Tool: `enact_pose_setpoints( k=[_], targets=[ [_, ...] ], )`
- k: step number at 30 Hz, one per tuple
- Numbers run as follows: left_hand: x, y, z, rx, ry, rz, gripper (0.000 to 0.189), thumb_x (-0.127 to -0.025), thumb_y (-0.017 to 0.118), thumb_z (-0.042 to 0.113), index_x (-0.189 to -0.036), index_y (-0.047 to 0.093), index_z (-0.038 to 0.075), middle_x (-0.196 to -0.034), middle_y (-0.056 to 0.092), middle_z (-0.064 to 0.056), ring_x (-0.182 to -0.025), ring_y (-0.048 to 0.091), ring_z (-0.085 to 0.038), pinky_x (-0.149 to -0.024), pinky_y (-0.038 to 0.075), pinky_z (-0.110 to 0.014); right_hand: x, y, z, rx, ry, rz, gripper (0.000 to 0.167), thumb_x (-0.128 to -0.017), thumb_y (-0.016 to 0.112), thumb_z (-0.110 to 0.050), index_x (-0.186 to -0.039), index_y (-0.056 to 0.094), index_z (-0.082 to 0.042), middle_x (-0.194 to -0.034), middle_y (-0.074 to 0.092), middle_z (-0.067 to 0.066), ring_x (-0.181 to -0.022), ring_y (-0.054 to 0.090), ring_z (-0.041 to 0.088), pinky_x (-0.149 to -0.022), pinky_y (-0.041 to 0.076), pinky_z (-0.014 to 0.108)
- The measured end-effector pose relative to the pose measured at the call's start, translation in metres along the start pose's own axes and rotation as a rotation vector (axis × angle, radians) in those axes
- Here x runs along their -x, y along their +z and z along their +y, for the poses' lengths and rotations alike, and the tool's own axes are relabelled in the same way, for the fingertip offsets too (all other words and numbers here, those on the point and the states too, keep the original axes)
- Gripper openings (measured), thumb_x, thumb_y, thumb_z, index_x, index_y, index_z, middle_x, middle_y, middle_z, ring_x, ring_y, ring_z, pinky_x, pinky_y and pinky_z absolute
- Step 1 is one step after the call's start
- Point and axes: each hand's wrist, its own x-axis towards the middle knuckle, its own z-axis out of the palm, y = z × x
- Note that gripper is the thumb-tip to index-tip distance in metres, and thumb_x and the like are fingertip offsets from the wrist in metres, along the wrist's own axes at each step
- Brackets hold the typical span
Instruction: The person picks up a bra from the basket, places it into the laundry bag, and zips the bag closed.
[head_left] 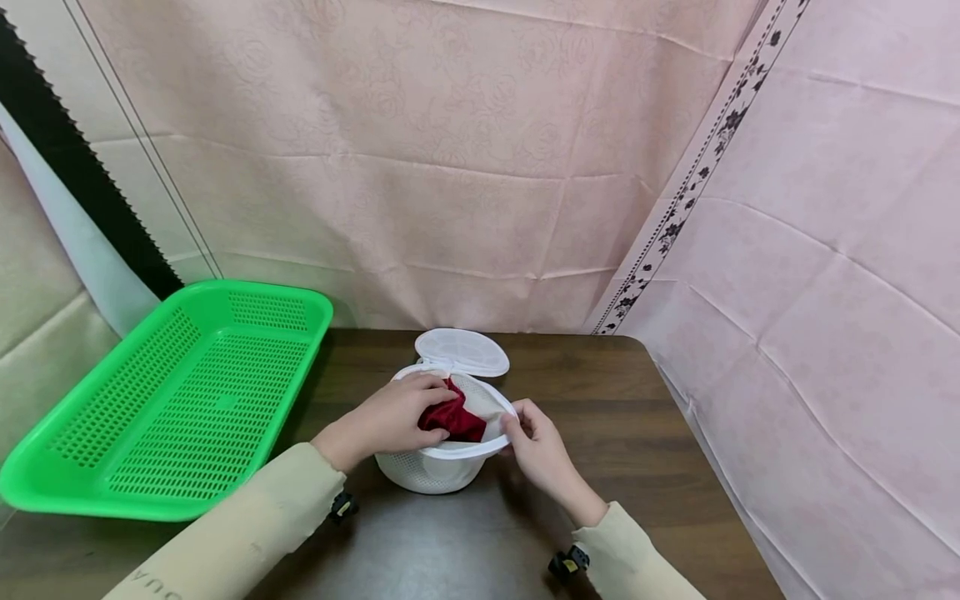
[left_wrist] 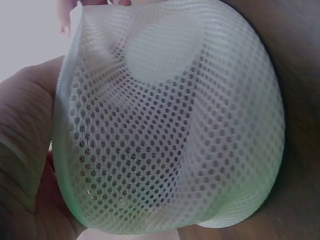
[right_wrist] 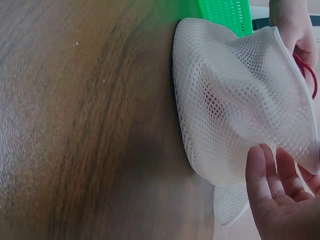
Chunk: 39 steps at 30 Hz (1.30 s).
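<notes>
A white mesh laundry bag [head_left: 429, 473] stands on the table with its round lid flap [head_left: 462, 352] folded back on the far side. Inside its mouth is a piece of dark red cloth [head_left: 459, 423], gripped by my left hand [head_left: 393, 415], which reaches in over the rim. A thin red loop [right_wrist: 309, 75] of it shows beside that hand in the right wrist view. On the right side, my right hand [head_left: 542, 450] pinches the bag's rim between thumb and fingers. From the left wrist, the bag's mesh wall [left_wrist: 145, 135] fills most of the view.
A large green plastic basket [head_left: 225, 402] with slotted sides sits to the left on the brown wooden table [head_left: 600, 400]. Pale patterned cloth [head_left: 465, 208] hangs behind the table and along its right side.
</notes>
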Motion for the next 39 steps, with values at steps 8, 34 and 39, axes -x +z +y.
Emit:
enact_pose_setpoints(
  k=[8, 34, 39],
  targets=[
    [0.003, 0.015, -0.002, -0.107, 0.056, 0.002, 0.043, -0.083, 0.07, 0.038, -0.122, 0.067, 0.019, -0.128, 0.056, -0.006, -0.125, 0.045, -0.031, -0.099, 0.039, -0.049, 0.0, -0.001, 0.002, 0.008, -0.004, -0.01, 0.013, -0.099, 0.053, -0.004, -0.101, 0.057, 0.008, -0.081, 0.061, 0.015, -0.075, 0.061, 0.045, -0.059, 0.054, 0.028],
    [0.017, 0.001, 0.001, -0.096, -0.035, -0.005, 0.061, -0.082, 0.071, 0.049, -0.131, 0.059, 0.016, -0.14, 0.048, -0.008, -0.127, 0.043, -0.03, -0.1, 0.04, -0.047, -0.003, 0.002, -0.005, 0.054, -0.034, -0.035, 0.011, -0.099, 0.053, -0.004, -0.1, 0.058, 0.005, -0.078, 0.061, 0.014, -0.062, 0.06, 0.013, -0.059, 0.054, 0.028],
    [0.022, -0.011, -0.004, -0.064, -0.106, 0.015, 0.07, -0.079, 0.071, 0.056, -0.136, 0.055, 0.018, -0.135, 0.051, -0.006, -0.122, 0.047, -0.027, -0.099, 0.04, -0.048, -0.003, 0.002, -0.003, 0.057, -0.031, -0.038, 0.014, -0.099, 0.053, -0.004, -0.102, 0.057, 0.008, -0.079, 0.061, 0.015, -0.064, 0.06, 0.014, -0.059, 0.054, 0.029]
  ],
)
